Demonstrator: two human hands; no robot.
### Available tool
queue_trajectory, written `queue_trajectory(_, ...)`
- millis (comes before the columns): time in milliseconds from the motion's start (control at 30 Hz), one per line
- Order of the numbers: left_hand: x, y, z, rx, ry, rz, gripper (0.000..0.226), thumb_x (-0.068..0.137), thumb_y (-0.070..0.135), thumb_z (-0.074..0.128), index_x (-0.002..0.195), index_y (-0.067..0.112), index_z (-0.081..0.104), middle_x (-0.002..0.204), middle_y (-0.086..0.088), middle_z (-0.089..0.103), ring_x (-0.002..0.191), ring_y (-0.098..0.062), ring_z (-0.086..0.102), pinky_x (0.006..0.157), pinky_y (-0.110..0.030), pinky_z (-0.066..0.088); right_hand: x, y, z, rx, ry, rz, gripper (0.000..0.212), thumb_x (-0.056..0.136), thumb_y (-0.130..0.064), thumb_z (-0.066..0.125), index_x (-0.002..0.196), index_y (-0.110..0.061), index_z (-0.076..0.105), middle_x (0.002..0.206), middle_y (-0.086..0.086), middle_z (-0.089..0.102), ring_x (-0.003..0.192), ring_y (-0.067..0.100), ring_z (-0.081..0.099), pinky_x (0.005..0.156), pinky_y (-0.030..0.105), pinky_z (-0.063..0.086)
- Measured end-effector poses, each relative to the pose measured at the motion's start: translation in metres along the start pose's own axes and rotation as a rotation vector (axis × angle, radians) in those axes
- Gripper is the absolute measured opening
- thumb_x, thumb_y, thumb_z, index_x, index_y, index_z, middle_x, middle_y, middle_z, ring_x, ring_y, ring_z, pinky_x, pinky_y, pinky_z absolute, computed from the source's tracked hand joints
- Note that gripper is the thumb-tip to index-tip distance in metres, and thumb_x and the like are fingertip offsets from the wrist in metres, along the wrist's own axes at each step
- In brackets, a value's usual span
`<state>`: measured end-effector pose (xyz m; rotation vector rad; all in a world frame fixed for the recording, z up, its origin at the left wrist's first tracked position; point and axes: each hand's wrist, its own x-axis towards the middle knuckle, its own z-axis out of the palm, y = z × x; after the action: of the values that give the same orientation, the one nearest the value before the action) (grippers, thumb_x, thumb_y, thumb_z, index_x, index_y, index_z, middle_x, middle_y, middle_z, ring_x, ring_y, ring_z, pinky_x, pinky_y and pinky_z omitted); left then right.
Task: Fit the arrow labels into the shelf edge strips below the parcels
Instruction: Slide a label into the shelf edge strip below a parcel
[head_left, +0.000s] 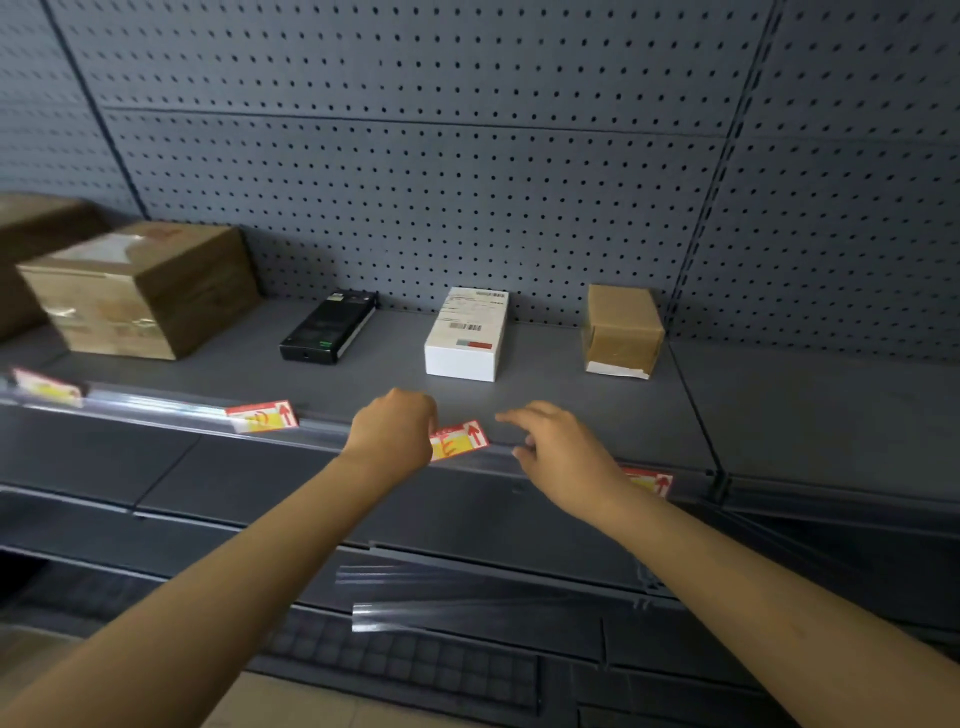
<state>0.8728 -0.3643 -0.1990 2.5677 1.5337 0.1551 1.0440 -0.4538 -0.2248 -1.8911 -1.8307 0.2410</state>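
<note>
— At the shelf edge strip (322, 434), below the white box (465, 332): left hand (395, 428), fingers curled, pinching the arrow label (460, 440) by its left end.
— Right hand (558, 449)?
— Just beside the label, fingers loosely spread, holding nothing.
— Other labels?
— One (262, 415) below the black box (328, 326), one (652, 480) half hidden behind the right wrist, below the small brown parcel (621, 327).

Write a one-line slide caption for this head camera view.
Left hand holds an arrow label at the shelf strip below a white box; right hand hovers open.
</note>
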Motion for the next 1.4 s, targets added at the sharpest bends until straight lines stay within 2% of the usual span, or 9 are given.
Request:
queue_trajectory(133, 0.007, -0.022, 0.002, 0.019, -0.035, 0.07, 0.026, 0.086, 0.006, 0.056, 0.106, 0.014, 0.071, 0.108, -0.011, 0.07, 0.097, -0.03, 0.067, 0.081, -0.037, 0.054, 0.021, -0.025, 0.015, -0.025, 0.036, 0.043, 0.044, 0.091, -0.007, 0.058, 0.133, -0.019, 0.054, 0.129, 0.005, 0.057, 0.109, 0.023, 0.058, 0.092, 0.036, 0.051)
queue_trajectory(333, 0.017, -0.043, 0.009, 0.048, -0.1, 0.238, 0.031, 0.086, 0.006, 0.057, 0.114, 0.014, 0.069, 0.113, -0.011, 0.069, 0.1, -0.03, 0.067, 0.085, -0.038, 0.055, 0.032, -0.049, 0.031, -0.144, 0.056, 0.159, 0.02, 0.093, -0.009, 0.055, 0.106, -0.011, 0.069, 0.111, 0.008, 0.061, 0.096, 0.026, 0.061, 0.082, 0.041, 0.052)
queue_trajectory(433, 0.021, -0.048, 0.012, 0.037, -0.104, 0.273, 0.031, 0.088, 0.006, 0.057, 0.116, 0.013, 0.068, 0.114, -0.011, 0.068, 0.1, -0.03, 0.067, 0.085, -0.038, 0.055, 0.031, -0.056, 0.035, -0.188, 0.094, 0.194, 0.017, 0.094, -0.01, 0.055, 0.102, -0.009, 0.069, 0.108, 0.008, 0.059, 0.091, 0.024, 0.061, 0.08, 0.036, 0.053)
queue_trajectory(767, 0.024, -0.064, 0.017, 0.003, -0.105, 0.28, 0.029, 0.088, 0.007, 0.055, 0.112, 0.014, 0.07, 0.112, -0.011, 0.069, 0.099, -0.031, 0.067, 0.083, -0.037, 0.054, 0.031, -0.056, 0.048, -0.201, 0.085, 0.238, 0.014, 0.092, -0.01, 0.058, 0.099, -0.013, 0.069, 0.103, 0.006, 0.061, 0.086, 0.021, 0.061, 0.08, 0.032, 0.055)
queue_trajectory(933, 0.027, -0.065, 0.021, 0.002, -0.09, 0.295, 0.026, 0.089, 0.009, 0.057, 0.109, 0.015, 0.071, 0.11, -0.01, 0.069, 0.095, -0.029, 0.068, 0.08, -0.036, 0.054, 0.03, -0.056, 0.051, -0.34, 0.032, 0.209, 0.017, 0.091, -0.008, 0.057, 0.102, -0.014, 0.069, 0.103, 0.005, 0.064, 0.088, 0.022, 0.063, 0.077, 0.034, 0.055)
queue_trajectory(1100, 0.027, -0.064, 0.025, 0.015, -0.077, 0.306, 0.024, 0.09, 0.009, 0.058, 0.109, 0.015, 0.071, 0.107, -0.009, 0.069, 0.091, -0.027, 0.068, 0.076, -0.032, 0.053, 0.03, -0.059, 0.054, -0.48, -0.078, 0.156, 0.021, 0.087, 0.001, 0.058, 0.105, -0.008, 0.064, 0.103, 0.01, 0.062, 0.091, 0.024, 0.06, 0.067, 0.028, 0.043)
queue_trajectory(1267, 0.031, -0.065, 0.022, -0.002, -0.082, 0.302, 0.024, 0.089, 0.012, 0.058, 0.108, 0.017, 0.072, 0.11, -0.009, 0.068, 0.095, -0.028, 0.067, 0.077, -0.034, 0.052, 0.031, -0.056, 0.053, -0.454, -0.088, 0.136, 0.028, 0.085, 0.004, 0.06, 0.111, -0.007, 0.065, 0.108, 0.011, 0.061, 0.095, 0.026, 0.06, 0.079, 0.034, 0.053)
queue_trajectory(1400, 0.031, -0.065, 0.022, -0.012, -0.085, 0.289, 0.022, 0.09, 0.016, 0.059, 0.109, 0.016, 0.071, 0.11, -0.008, 0.069, 0.094, -0.026, 0.068, 0.078, -0.032, 0.053, 0.034, -0.055, 0.052, -0.439, -0.091, 0.121, 0.029, 0.086, 0.003, 0.059, 0.112, -0.007, 0.065, 0.108, 0.011, 0.061, 0.095, 0.026, 0.06, 0.081, 0.034, 0.053)
